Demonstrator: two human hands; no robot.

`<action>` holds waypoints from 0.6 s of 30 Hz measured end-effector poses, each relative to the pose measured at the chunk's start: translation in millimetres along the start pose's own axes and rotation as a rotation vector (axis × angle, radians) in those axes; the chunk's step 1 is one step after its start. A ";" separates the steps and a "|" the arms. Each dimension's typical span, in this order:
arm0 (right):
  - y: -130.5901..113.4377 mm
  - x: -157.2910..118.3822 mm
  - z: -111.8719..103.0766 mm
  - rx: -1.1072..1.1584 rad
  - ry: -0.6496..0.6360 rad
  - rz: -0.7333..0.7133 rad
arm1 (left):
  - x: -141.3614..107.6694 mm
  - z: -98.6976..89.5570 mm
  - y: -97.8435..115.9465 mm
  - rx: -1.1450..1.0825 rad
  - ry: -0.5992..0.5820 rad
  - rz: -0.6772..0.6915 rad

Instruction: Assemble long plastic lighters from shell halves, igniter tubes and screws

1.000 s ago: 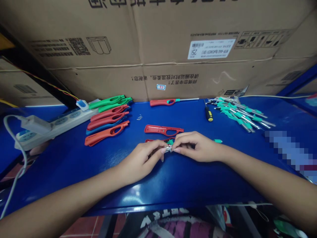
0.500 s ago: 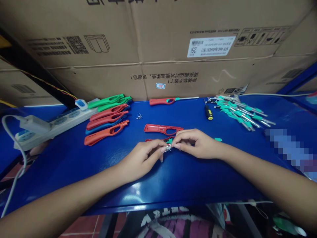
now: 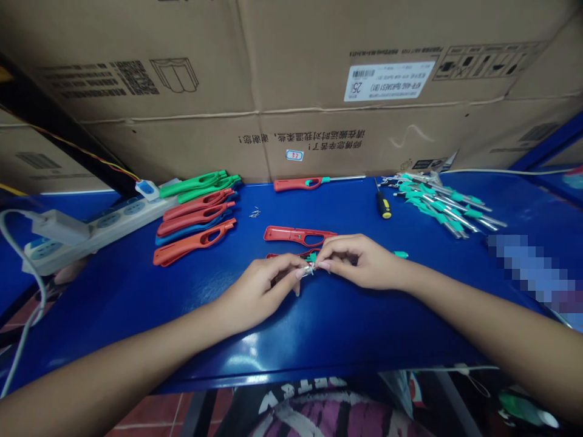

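At the middle of the blue table, my left hand point(image 3: 259, 294) pinches a small clear and metallic part point(image 3: 308, 270). My right hand point(image 3: 359, 261) has its thumb and forefinger closed at the other end of this part; what exactly they grip is too small to tell. Just behind the fingers lies a red shell half point(image 3: 289, 235) with a handle loop. A second red shell with a green piece point(image 3: 311, 257) is partly hidden by my hands. A green tip point(image 3: 401, 255) shows beyond my right wrist.
Green, red, blue and orange lighter shells point(image 3: 195, 241) lie at the left beside a white power strip point(image 3: 104, 227). A red lighter point(image 3: 296, 184), a screwdriver point(image 3: 383, 205) and a pile of metal rods with green parts point(image 3: 437, 203) are at the back. Cardboard point(image 3: 191, 133) stands behind.
Both hands stay almost in place around the small part, with only slight finger movement. The whole view has shifted very slightly.
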State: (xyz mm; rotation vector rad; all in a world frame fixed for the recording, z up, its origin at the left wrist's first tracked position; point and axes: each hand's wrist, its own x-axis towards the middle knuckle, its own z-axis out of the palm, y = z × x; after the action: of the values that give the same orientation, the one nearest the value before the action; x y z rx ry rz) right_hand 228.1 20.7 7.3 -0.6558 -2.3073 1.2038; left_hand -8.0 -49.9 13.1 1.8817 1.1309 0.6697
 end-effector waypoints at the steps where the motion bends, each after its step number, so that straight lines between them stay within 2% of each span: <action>1: 0.4 -0.1 0.0 -0.006 0.000 0.000 | 0.1 0.1 0.0 -0.005 0.001 0.000; 18: 0.4 -0.7 1.8 -0.050 0.009 -0.001 | 1.6 2.5 0.4 -0.039 0.011 -0.018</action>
State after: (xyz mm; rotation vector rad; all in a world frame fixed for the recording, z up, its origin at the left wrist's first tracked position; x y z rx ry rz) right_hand 227.7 19.4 5.9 -0.6753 -2.3367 1.1440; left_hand -5.2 -49.6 12.2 1.8351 1.1326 0.6887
